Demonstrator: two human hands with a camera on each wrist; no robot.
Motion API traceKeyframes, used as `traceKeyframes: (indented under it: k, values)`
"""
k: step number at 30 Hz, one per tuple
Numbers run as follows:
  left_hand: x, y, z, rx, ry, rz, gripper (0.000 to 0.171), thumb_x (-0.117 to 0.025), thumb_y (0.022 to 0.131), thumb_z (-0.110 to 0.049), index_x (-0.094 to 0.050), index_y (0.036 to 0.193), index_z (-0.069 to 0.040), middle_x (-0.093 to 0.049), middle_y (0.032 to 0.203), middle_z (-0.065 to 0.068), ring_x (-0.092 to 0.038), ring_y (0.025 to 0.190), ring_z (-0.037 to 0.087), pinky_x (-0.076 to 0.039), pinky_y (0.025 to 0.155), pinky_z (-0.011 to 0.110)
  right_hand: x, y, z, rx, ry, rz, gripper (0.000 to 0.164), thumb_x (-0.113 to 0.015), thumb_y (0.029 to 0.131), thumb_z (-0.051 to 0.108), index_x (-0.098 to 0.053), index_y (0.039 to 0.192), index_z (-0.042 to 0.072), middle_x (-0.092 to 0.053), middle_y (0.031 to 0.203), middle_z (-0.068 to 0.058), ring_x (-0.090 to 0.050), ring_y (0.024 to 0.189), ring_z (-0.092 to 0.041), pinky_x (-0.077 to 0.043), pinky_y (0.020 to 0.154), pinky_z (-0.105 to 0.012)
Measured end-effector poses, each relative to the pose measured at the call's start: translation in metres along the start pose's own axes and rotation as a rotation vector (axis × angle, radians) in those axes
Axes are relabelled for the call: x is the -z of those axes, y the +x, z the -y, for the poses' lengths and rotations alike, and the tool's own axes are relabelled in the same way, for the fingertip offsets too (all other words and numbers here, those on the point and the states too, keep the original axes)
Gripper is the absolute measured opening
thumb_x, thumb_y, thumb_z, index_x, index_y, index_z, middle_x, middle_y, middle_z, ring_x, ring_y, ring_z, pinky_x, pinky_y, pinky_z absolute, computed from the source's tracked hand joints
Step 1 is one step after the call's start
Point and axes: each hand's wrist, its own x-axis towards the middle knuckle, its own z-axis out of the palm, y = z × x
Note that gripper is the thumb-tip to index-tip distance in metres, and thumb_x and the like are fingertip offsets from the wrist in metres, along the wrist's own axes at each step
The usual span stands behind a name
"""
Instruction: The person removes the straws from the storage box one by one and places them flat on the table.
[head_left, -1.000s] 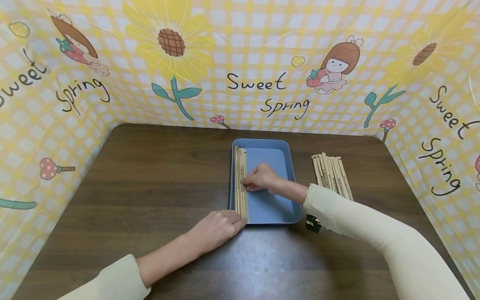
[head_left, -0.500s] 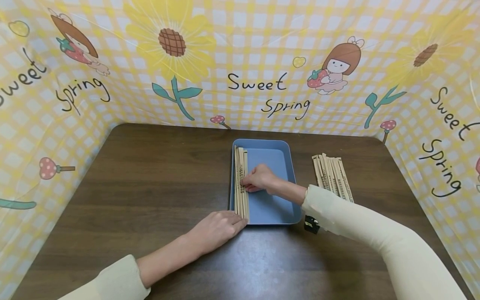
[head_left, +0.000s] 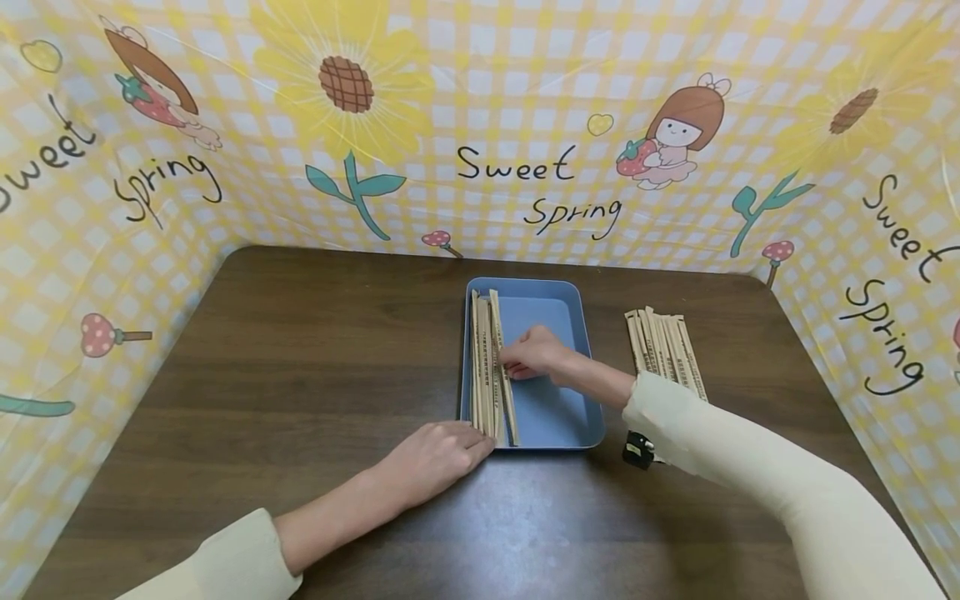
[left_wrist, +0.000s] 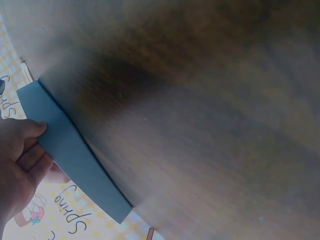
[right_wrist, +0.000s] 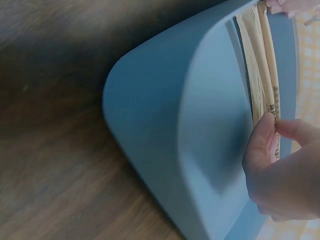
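A blue tray holds a row of paper-wrapped chopsticks along its left side. My left hand grips the tray's near left corner. In the left wrist view its thumb presses the tray's outer wall, with the fingers bent behind the rim. Inside the tray, my right hand pinches one chopstick packet between thumb and forefinger, at about mid-length. That packet slants slightly, its near end apart from the row. Thumb and forefinger also show on the printed paper in the right wrist view.
More paper-wrapped chopsticks lie in a loose bunch right of the tray, partly hidden by the right sleeve. A dark wooden table bears everything. A yellow checked cloth hangs behind and at both sides.
My right hand has shifted a little to the right, drawing one chopstick packet away from the row. My left hand stays at the tray's corner.
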Motion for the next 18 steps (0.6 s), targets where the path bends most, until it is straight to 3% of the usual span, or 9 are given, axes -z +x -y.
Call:
traceKeyframes:
  k: [7, 18]
  values:
    - [0.001, 0.0, 0.0, -0.002, -0.007, -0.012, 0.023, -0.072, 0.084, 0.001, -0.073, 0.107, -0.002, -0.072, 0.099, 0.005, -0.068, 0.09, 0.016, -0.056, 0.089, 0.03, 0.02, -0.007, -0.004, -0.009, 0.034, -0.003, 0.008, -0.067, 0.085, 0.001, -0.068, 0.08, -0.005, -0.064, 0.067, -0.007, -0.062, 0.059, -0.01, -0.06, 0.063, -0.023]
    - [0.001, -0.001, -0.001, 0.001, 0.008, -0.03, 0.023, -0.07, 0.083, 0.002, -0.073, 0.106, -0.002, -0.072, 0.098, 0.006, -0.068, 0.089, 0.017, -0.057, 0.088, 0.029, 0.051, -0.022, 0.0, -0.027, 0.046, -0.026, 0.021, -0.066, 0.086, 0.002, -0.068, 0.101, -0.012, -0.068, 0.072, -0.007, -0.065, 0.064, -0.009, -0.06, 0.067, -0.024]
